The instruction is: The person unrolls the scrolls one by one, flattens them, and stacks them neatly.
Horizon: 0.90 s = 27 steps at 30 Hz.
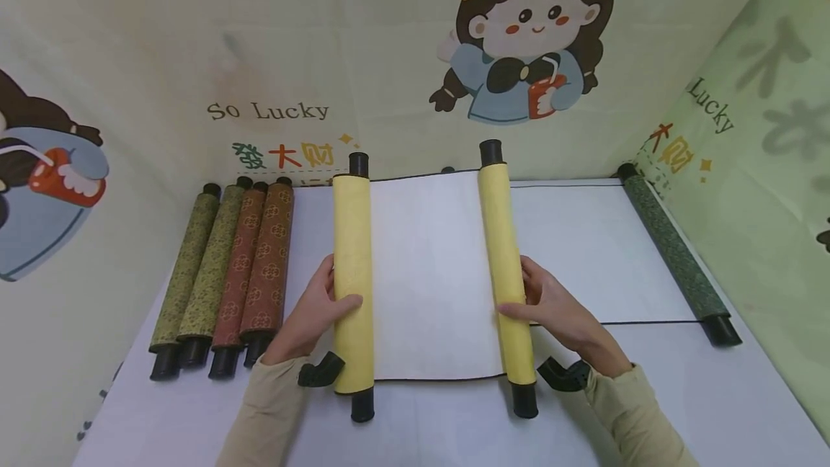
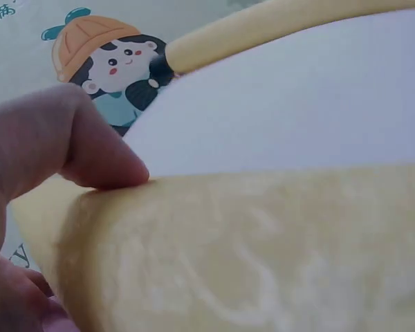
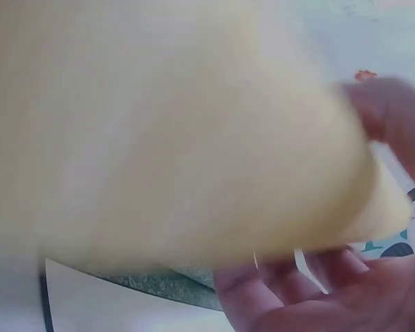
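Note:
A yellow scroll with black end knobs is held partly unrolled above the table, its white sheet point(image 1: 428, 272) stretched between two rolls. My left hand point(image 1: 314, 312) grips the left roll point(image 1: 352, 236), thumb on the front and fingers behind it. The right roll point(image 1: 501, 236) is gripped by my right hand point(image 1: 558, 308) in the same way. In the left wrist view, the thumb point(image 2: 104, 149) presses on the yellow roll point(image 2: 263, 249). Blurred in the right wrist view, the other roll point(image 3: 194, 138) lies between thumb and curled fingers point(image 3: 290, 287).
Two green-patterned scrolls point(image 1: 214, 258) and two reddish ones point(image 1: 267, 265) lie side by side at the left. On the right, a white sheet point(image 1: 596, 251) lies spread out to a dark green roll point(image 1: 674, 258). A printed cloth backdrop point(image 1: 389, 78) stands behind the white table point(image 1: 428, 431).

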### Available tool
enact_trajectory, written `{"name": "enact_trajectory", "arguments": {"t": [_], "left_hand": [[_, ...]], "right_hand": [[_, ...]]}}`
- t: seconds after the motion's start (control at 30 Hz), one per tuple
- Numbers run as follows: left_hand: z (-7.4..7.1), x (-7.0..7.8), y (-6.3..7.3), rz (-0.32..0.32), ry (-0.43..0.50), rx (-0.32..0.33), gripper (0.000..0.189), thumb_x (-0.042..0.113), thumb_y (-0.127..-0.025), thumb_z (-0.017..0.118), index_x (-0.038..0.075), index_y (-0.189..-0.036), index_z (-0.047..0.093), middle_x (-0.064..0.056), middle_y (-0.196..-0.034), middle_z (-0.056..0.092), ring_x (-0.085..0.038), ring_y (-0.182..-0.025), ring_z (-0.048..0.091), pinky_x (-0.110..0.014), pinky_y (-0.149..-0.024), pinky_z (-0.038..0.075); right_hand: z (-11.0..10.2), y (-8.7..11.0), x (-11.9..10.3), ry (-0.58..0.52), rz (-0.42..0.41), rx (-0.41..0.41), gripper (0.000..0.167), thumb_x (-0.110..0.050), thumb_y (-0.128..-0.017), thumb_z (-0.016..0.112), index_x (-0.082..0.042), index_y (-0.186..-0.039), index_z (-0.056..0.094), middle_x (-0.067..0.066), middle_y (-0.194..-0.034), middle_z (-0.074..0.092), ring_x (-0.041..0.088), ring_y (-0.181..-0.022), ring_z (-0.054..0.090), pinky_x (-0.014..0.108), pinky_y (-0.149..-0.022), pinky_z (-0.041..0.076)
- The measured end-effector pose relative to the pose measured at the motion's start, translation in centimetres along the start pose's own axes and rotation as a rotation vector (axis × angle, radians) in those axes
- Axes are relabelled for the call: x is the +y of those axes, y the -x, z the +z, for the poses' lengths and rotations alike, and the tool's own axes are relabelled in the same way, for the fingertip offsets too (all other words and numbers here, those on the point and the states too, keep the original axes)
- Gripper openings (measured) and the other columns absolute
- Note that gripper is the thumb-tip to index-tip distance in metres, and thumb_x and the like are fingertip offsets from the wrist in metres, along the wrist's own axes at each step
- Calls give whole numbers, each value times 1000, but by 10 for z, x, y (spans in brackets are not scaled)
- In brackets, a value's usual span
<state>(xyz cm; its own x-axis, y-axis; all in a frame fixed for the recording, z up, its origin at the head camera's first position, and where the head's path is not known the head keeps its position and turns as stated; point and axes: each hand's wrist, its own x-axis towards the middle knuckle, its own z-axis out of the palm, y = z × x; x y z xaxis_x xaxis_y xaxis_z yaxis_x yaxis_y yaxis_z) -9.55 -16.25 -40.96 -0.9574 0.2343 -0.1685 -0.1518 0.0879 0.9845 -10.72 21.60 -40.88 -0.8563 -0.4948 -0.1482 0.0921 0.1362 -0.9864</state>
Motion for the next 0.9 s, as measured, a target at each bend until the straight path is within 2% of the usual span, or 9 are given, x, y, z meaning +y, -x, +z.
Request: {"name": "enact_trajectory", "arguments": {"t": [0.17, 0.27, 0.4, 0.53, 0.7, 0.9], "left_hand": [[-1, 0, -1, 5, 7, 11, 70, -3, -88, 59, 9, -147, 24, -22, -133, 50, -25, -106, 62, -37, -83, 56], [-1, 1, -1, -3, -3, 32, 69, -1, -89, 60, 9, -147, 24, -22, -133, 51, -24, -104, 63, -37, -82, 56], [1, 1, -3, -41, -4, 92, 72, 8, -90, 69, 12, -147, 25, -21, -132, 53, -24, -101, 66, -39, -81, 56], [2, 1, -5, -53, 2, 141, 76, 12, -87, 76, 13, -144, 27, -19, -131, 55, -25, -98, 68, -41, -80, 57], [1, 4, -3, -35, -29, 168, 72, 9, -87, 74, 12, -146, 33, -18, -130, 52, -24, -102, 65, -41, -79, 58], [-3, 7, 0, -34, -57, 196, 69, 6, -89, 69, 9, -148, 34, -21, -128, 52, -23, -100, 64, -37, -79, 57]], "right_hand": [[-4, 0, -2, 62, -10, 20, 62, -8, -91, 70, -3, -143, 37, 21, -122, 50, 31, -103, 60, 41, -86, 55], [-5, -1, -3, 82, -17, 32, 62, -7, -90, 70, -2, -143, 37, 22, -122, 50, 31, -103, 59, 40, -85, 55], [-6, -2, -6, 119, -22, 68, 66, -6, -90, 70, 1, -144, 33, 23, -123, 51, 30, -103, 59, 38, -84, 55], [-5, -5, -9, 151, 17, 134, 68, -9, -89, 71, 2, -143, 31, 25, -121, 55, 28, -99, 61, 37, -82, 55], [-4, -7, -13, 171, 90, 222, 71, -18, -87, 77, 0, -140, 33, 23, -113, 60, 26, -90, 62, 37, -79, 54], [-8, -5, -13, 210, 88, 238, 67, -20, -86, 77, -1, -139, 40, 20, -115, 54, 28, -95, 59, 38, -79, 55]]}}
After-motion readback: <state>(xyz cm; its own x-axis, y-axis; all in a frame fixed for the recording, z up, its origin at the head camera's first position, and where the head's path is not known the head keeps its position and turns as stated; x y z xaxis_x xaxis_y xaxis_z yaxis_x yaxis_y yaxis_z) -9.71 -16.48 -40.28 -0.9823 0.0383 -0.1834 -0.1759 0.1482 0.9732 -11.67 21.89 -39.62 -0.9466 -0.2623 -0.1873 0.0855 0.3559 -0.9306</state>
